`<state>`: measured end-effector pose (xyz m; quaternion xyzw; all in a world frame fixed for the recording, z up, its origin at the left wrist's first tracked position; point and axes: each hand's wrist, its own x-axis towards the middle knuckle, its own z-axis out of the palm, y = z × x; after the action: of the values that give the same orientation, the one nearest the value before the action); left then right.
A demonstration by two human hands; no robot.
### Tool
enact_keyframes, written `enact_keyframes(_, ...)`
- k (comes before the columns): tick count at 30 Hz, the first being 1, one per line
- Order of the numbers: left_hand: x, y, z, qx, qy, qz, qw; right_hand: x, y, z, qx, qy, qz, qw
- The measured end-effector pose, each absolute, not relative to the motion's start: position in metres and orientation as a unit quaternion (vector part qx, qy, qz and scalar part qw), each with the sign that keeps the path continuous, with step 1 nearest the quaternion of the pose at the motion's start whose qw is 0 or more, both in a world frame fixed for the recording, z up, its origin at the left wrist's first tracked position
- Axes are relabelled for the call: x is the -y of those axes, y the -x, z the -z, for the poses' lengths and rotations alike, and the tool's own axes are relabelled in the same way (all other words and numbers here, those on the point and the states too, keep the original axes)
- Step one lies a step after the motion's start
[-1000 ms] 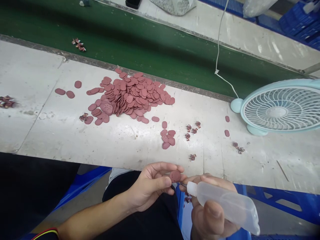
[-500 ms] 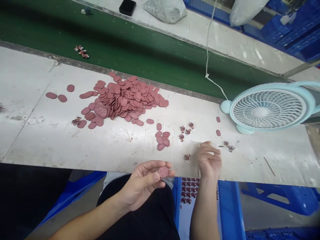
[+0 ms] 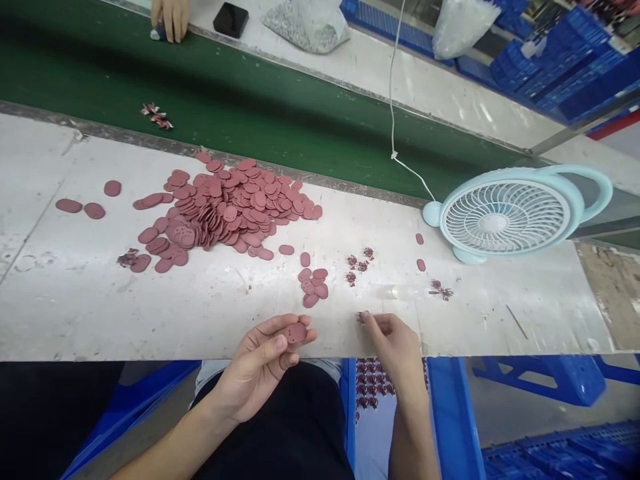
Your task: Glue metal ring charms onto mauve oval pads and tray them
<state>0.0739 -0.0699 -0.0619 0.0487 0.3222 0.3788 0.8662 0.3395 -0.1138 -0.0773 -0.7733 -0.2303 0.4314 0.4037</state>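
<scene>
- The left hand (image 3: 255, 367) has its thumb and fingers clamped on 1 dark-red oval disc (image 3: 296, 333), held above the near edge of the white worktable (image 3: 200, 313).
- The right hand (image 3: 397, 343) has its fingertips at 1 small metallic-and-red part (image 3: 361, 318) on the worktable; whether they grip it, I cannot tell.
- Beyond that hand, 4 similar small parts (image 3: 363, 266) sit in a loose group.
- A translucent squeeze bottle (image 3: 406, 292) lies on its side, its tip near a cluster of small parts (image 3: 441, 291).
- A small group of oval discs (image 3: 313, 288) lies right of the large heap of oval discs (image 3: 235, 207).
- 2 discs (image 3: 421, 265) lie near the light-blue fan (image 3: 505, 217).
- Another person's hand (image 3: 171, 19) is at the far bench's edge.
</scene>
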Motion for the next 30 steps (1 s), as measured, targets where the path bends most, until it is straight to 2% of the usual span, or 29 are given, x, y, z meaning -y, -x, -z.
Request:
enact_keyframes(3, 0.07, -0.077, 0.06, -0.321, -0.049, -0.368, 0.871, 0.106, -0.332, 0.081, 0.303, 0.813, -0.375, 0.327)
enact_keyframes(7, 0.07, -0.078, 0.059, -0.327, -0.054, -0.374, 0.866, 0.098, -0.326, 0.081, 0.374, 0.804, -0.351, 0.3)
enact_keyframes(11, 0.07, -0.076, 0.059, -0.343, -0.063, -0.389, 0.853, 0.099, -0.314, 0.069, 0.399, 0.767, -0.374, 0.336)
enact_keyframes(17, 0.073, -0.079, 0.052, -0.32, -0.076, -0.39, 0.86, 0.109, -0.277, 0.036, 0.402, 0.631, -0.485, 0.453)
enact_keyframes(22, 0.075, -0.08, 0.047, -0.299, -0.094, -0.391, 0.865, 0.113, -0.264, 0.028, 0.443, 0.573, -0.507, 0.467)
enact_keyframes(26, 0.076, -0.081, 0.047, -0.299, -0.093, -0.387, 0.867, 0.116, -0.266, 0.028, 0.516, 0.575, -0.436, 0.461)
enact_keyframes(30, 0.077, -0.082, 0.047, -0.288, -0.085, -0.388, 0.871, 0.122, -0.266, 0.032, 0.626, 0.591, -0.261, 0.436)
